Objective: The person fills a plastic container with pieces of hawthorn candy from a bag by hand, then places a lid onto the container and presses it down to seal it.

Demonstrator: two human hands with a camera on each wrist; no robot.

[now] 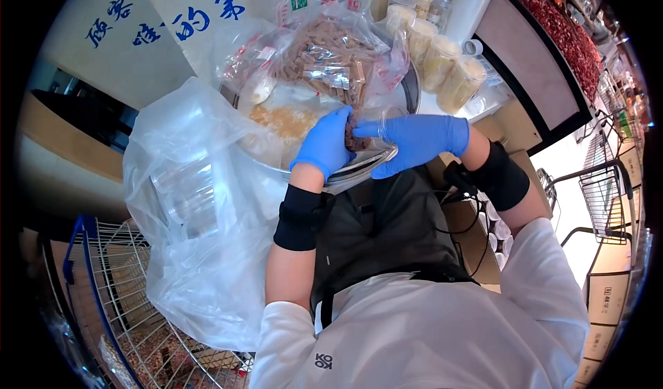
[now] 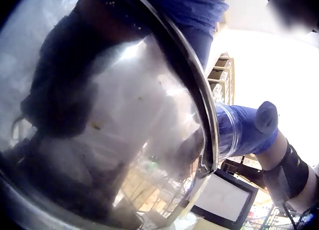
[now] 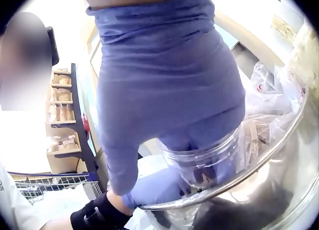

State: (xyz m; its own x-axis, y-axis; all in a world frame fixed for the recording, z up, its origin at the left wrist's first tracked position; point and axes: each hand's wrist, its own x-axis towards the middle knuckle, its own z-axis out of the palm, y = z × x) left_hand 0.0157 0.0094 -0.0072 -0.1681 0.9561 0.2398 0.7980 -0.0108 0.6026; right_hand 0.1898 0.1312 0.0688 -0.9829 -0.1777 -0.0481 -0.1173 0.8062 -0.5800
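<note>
A clear plastic jar (image 1: 382, 121) lies tilted over the near rim of a wide metal basin (image 1: 413, 92). My blue-gloved left hand (image 1: 326, 142) grips the jar near its bottom, beside dark brown pieces (image 1: 355, 140) seen at that end. My gloved right hand (image 1: 421, 139) has its straight fingers inside the jar's mouth; the thumb stays outside. In the right wrist view the jar's ringed neck (image 3: 202, 157) surrounds those fingers. In the left wrist view, the basin's shiny wall (image 2: 144, 105) covers most of the picture and hides the left fingers.
Wrapped brown sticks (image 1: 331, 54) lie in a plastic bag within the basin, near tan crumbs (image 1: 283, 121). Filled jars (image 1: 461, 82) stand at the back right. A large plastic bag of clear containers (image 1: 186, 189) sits left, above a wire cart (image 1: 117, 271).
</note>
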